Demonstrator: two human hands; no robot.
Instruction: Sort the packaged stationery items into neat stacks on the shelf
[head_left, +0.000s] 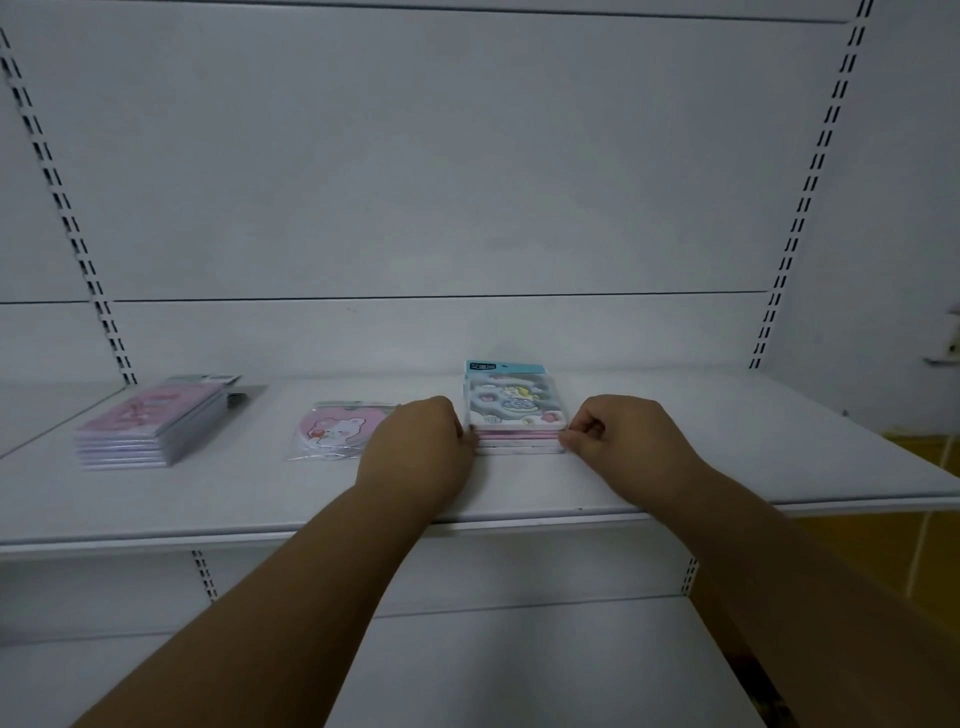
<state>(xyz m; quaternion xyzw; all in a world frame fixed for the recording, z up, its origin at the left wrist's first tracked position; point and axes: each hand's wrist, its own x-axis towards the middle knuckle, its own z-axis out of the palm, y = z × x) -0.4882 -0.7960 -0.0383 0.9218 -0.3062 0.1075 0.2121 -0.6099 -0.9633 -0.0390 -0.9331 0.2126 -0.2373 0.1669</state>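
A small stack of packaged sticker pads with a cartoon top sheet and a blue header lies on the white shelf, right of centre. My left hand grips the stack's left front corner with curled fingers. My right hand pinches its right front corner. Left of my left hand lies a pink heart-shaped pack with a bear picture, in clear wrap. A taller stack of pink packaged notebooks sits at the far left of the shelf.
The white back panel rises behind the shelf, with slotted uprights at both sides. A lower shelf shows beneath my forearms. A yellow surface lies beyond the shelf's right end.
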